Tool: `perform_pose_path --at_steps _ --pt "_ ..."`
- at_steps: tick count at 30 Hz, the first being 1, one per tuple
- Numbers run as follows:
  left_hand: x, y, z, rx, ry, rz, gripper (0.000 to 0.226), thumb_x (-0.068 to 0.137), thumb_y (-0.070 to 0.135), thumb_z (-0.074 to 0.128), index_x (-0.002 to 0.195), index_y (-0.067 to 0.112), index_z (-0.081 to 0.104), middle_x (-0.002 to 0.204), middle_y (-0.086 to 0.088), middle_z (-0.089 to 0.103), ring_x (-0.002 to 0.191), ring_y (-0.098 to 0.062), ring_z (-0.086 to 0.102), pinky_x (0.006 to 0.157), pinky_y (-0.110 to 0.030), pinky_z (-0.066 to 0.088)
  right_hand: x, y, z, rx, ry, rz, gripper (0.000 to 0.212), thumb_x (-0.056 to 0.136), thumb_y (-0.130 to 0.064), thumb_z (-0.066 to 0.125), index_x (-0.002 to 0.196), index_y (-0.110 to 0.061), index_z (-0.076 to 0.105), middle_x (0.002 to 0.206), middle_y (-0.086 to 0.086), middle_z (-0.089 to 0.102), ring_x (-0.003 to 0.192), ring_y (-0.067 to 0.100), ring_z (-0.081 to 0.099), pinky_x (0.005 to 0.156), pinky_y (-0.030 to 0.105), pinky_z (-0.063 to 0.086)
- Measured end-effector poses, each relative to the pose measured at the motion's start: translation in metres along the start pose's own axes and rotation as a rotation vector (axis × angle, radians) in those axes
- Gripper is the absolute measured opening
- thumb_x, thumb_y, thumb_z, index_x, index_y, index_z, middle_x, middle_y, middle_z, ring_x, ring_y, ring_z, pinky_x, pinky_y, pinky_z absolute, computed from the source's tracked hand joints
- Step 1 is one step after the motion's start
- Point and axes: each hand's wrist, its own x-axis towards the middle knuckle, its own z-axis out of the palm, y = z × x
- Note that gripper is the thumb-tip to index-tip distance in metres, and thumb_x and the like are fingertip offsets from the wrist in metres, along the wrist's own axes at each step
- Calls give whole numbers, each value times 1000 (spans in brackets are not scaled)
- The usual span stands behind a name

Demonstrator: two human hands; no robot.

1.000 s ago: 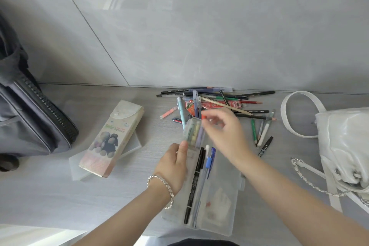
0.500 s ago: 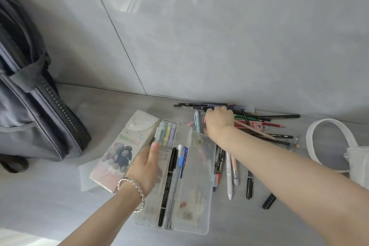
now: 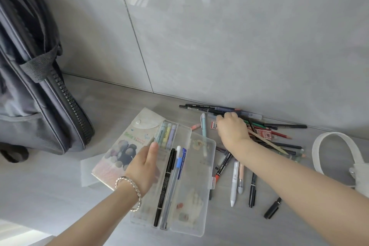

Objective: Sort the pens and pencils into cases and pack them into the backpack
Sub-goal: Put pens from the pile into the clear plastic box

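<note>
An open clear pencil case (image 3: 199, 185) lies in the middle of the grey surface. It holds three pastel highlighters (image 3: 167, 134), a black pen (image 3: 165, 181) and a blue pen (image 3: 179, 164). My left hand (image 3: 143, 168), with a bracelet on the wrist, holds the case's left wall, thumb along the inside. My right hand (image 3: 229, 128) reaches over to the pile of pens and pencils (image 3: 269, 136) by the wall, its fingers curled round a dark pen at the pile's back. The dark backpack (image 3: 30, 86) stands at the left with its zip showing.
A printed case with a snap flap (image 3: 123, 146) lies beside the clear case, on a frosted plastic piece (image 3: 85, 171). Several loose pens (image 3: 233, 183) lie right of the clear case. A white bag's strap (image 3: 319, 154) sits at the far right. The tiled wall is close behind.
The clear case has been set down beside the printed case. My right hand went from above the case to the pile by the wall and stays there.
</note>
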Motion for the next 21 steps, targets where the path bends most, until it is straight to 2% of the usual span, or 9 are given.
perform_pose_path --at_steps 4,8,9,10,12,15,17,18,21 --pt "-1 -2 -3 -49 11 -15 46 94 49 23 70 17 46 62 -8 60 57 -20 57 58 -30 44 -6 -2 -7 344 83 -47 27 92 -17 53 117 -7 57 112 14 53 107 31 49 88 35 39" --pt "-3 -1 -8 -77 30 -31 55 95 45 24 66 6 49 57 -8 57 52 -18 54 52 -25 40 5 -21 -23 676 188 -120 26 95 -7 46 117 -7 59 98 8 38 76 17 54 73 11 39" --pt "-3 -2 -10 -73 33 -36 56 95 45 24 66 6 50 56 -7 56 50 -17 53 51 -24 39 10 -27 -26 732 125 -162 24 95 -6 44 113 -9 59 95 5 35 70 13 55 74 11 45" --pt "-4 -3 -11 -65 28 -37 56 95 46 24 65 7 50 56 -7 56 49 -16 52 50 -24 38 14 -32 -27 784 32 -198 20 93 -8 44 105 -12 60 91 4 35 65 10 58 80 24 53" --pt "-5 -4 -15 -33 18 -34 56 95 46 22 66 7 50 56 -7 54 49 -15 51 50 -23 38 28 -42 -26 697 -163 -234 16 87 -16 52 76 -27 53 85 1 38 62 12 57 85 44 52" --pt "-6 -3 -21 3 12 -25 53 96 46 21 66 10 47 58 -6 54 51 -14 51 50 -19 35 33 -51 -26 400 -342 -317 27 89 -12 51 68 -28 47 82 -2 45 76 14 53 68 23 43" --pt "-7 -3 -24 -14 9 -13 50 96 46 21 66 13 45 59 -7 55 51 -14 52 50 -19 36 34 -53 -25 193 -295 -378 13 90 -17 54 79 -12 59 82 1 47 86 22 58 65 25 36" --pt "-8 -2 -24 -25 8 -13 50 96 46 21 66 14 45 60 -7 56 52 -14 53 50 -19 37 34 -53 -25 150 -235 -378 19 92 -22 53 83 -6 59 85 6 48 89 27 60 66 28 37" --pt "-8 -4 -20 -42 18 -31 52 95 47 23 68 11 49 60 -7 56 52 -14 54 49 -19 38 24 -47 -32 399 20 -243 19 94 -23 47 87 -8 55 86 11 56 85 32 61 70 34 45"
